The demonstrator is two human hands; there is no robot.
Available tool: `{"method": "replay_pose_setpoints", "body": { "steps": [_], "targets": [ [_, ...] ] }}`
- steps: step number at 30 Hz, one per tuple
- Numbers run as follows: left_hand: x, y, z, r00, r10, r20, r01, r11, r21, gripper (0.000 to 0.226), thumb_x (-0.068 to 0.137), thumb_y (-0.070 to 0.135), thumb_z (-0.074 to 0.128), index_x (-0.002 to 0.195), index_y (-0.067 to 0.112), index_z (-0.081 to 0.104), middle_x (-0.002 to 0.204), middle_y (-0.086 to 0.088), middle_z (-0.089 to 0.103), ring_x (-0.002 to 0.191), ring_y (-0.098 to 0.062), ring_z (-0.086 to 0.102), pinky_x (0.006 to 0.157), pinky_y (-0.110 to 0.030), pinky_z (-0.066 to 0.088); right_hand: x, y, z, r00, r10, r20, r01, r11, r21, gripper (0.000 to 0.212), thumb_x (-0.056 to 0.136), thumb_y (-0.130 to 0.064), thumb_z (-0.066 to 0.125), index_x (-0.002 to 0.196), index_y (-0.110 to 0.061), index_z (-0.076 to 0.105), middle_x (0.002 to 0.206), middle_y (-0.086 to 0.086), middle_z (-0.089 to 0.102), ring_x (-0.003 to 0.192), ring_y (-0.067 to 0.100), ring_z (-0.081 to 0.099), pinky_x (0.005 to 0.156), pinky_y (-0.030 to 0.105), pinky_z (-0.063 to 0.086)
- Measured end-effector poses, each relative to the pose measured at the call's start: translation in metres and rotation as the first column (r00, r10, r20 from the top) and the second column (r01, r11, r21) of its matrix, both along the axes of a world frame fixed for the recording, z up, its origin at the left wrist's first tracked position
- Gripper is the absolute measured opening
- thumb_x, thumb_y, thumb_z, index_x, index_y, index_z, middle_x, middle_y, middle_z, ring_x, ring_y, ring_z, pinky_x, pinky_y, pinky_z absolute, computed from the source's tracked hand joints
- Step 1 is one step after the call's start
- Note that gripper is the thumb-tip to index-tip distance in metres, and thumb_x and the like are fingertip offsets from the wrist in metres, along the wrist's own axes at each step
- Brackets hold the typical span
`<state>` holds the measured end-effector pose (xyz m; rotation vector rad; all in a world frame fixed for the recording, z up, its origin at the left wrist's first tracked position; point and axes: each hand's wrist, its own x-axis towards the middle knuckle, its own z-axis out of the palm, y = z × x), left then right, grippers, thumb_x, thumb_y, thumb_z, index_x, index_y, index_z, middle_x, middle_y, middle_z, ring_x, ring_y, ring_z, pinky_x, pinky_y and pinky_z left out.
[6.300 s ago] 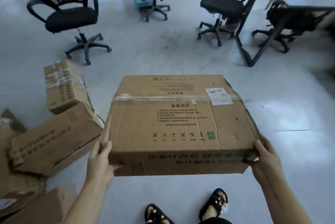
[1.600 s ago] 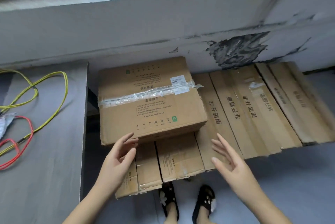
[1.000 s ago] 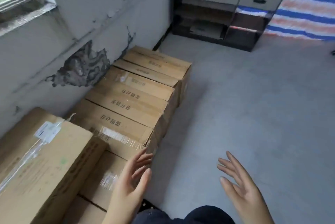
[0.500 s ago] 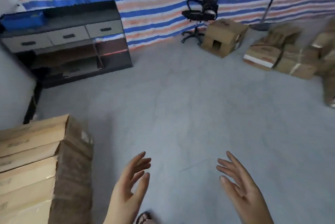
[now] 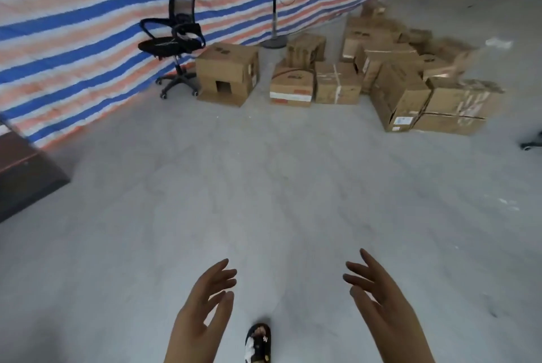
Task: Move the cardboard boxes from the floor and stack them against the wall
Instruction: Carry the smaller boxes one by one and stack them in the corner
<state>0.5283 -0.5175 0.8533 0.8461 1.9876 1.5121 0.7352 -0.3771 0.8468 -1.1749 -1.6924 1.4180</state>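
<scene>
Cardboard boxes, brown and taped (image 5: pixel 381 75), heaped across the grey floor (image 5: pixel 264 186).
My left hand (image 5: pixel 202 312) and right hand (image 5: pixel 384 304) hover released, holding nothing.

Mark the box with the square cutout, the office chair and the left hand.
box with the square cutout (image 5: pixel 227 69): head view, front face above the hole.
office chair (image 5: pixel 170 46): head view, seat.
left hand (image 5: pixel 202 308): head view, palm.

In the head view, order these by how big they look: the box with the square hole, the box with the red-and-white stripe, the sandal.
1. box with the square hole
2. box with the red-and-white stripe
3. sandal, though it is much nearer the camera, so its true rank is unsure.
</scene>
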Motion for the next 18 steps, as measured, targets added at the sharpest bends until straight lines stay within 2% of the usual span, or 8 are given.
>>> {"method": "replay_pose_setpoints", "body": {
  "steps": [3,5,7,9,12,15,18],
  "targets": [
    [-0.045,0.063,0.01,0.996,-0.084,-0.026,0.084,0.996,0.017,0.052,0.086,0.002,0.058,0.097,0.052,0.06,0.1,0.018,0.069,0.094,-0.002,0.066,0.079,-0.007,0.047,-0.026,0.042,0.003,0.996,-0.088,0.001,0.088,0.996,0.017,0.058,0.085,0.008,0.058,0.121,-0.037,0.053,0.103,-0.026,0.067,0.094,0.001,0.067,0.073,0.007,0.048],
    [-0.068,0.105,0.011,0.987,-0.159,-0.036,0.159,0.987,0.012,0.057,0.087,-0.002,0.058,0.098,0.054,0.059,0.102,0.02,0.068,0.095,-0.001,0.065,0.08,-0.007,0.046,-0.036,0.066,0.0,0.987,-0.159,0.0,0.159,0.987,0.002,0.065,0.085,0.009,0.057,0.119,-0.046,0.058,0.104,-0.024,0.067,0.093,0.002,0.067,0.073,0.008,0.049],
    [-0.081,0.144,0.011,0.975,-0.222,-0.031,0.222,0.975,-0.007,0.064,0.087,-0.01,0.054,0.098,0.053,0.058,0.103,0.021,0.067,0.095,0.0,0.065,0.08,-0.006,0.046,-0.041,0.087,-0.001,0.976,-0.217,0.003,0.217,0.976,-0.026,0.071,0.084,0.009,0.057,0.11,-0.057,0.056,0.103,-0.025,0.067,0.091,0.0,0.067,0.072,0.007,0.049],
    [-0.089,0.184,0.01,0.961,-0.276,-0.025,0.275,0.961,-0.016,0.061,0.088,-0.007,0.056,0.099,0.054,0.058,0.103,0.02,0.068,0.096,-0.001,0.065,0.081,-0.007,0.046,-0.044,0.113,-0.003,0.963,-0.27,0.013,0.27,0.961,-0.051,0.077,0.083,0.01,0.057,0.104,-0.064,0.054,0.101,-0.024,0.068,0.089,0.0,0.068,0.072,0.007,0.049],
    [-0.092,0.249,0.003,0.938,-0.347,-0.01,0.347,0.937,-0.031,0.047,0.078,0.015,0.056,0.099,0.058,0.059,0.102,0.019,0.068,0.094,-0.003,0.066,0.079,-0.008,0.047,-0.042,0.16,-0.01,0.935,-0.354,0.009,0.354,0.932,-0.079,0.069,0.083,0.013,0.056,0.109,-0.051,0.063,0.102,-0.02,0.069,0.086,0.002,0.069,0.071,0.009,0.05],
    [-0.089,0.322,-0.004,0.921,-0.39,-0.002,0.389,0.92,-0.041,0.047,0.074,0.02,0.053,0.1,0.058,0.058,0.102,0.02,0.068,0.095,-0.003,0.066,0.08,-0.008,0.047,-0.039,0.222,-0.018,0.917,-0.398,0.011,0.397,0.914,-0.086,0.057,0.084,0.013,0.056,0.114,-0.035,0.056,0.1,-0.021,0.069,0.087,0.004,0.069,0.071,0.009,0.051],
    [-0.08,0.407,-0.01,0.912,-0.409,0.009,0.409,0.912,-0.017,0.046,0.077,0.02,0.054,0.103,0.058,0.057,0.104,0.019,0.067,0.097,-0.003,0.065,0.08,-0.008,0.047,-0.029,0.301,-0.019,0.907,-0.42,0.013,0.42,0.905,-0.072,0.053,0.086,0.009,0.056,0.117,-0.033,0.055,0.102,-0.022,0.068,0.089,0.004,0.068,0.073,0.01,0.051]
  ]
}}
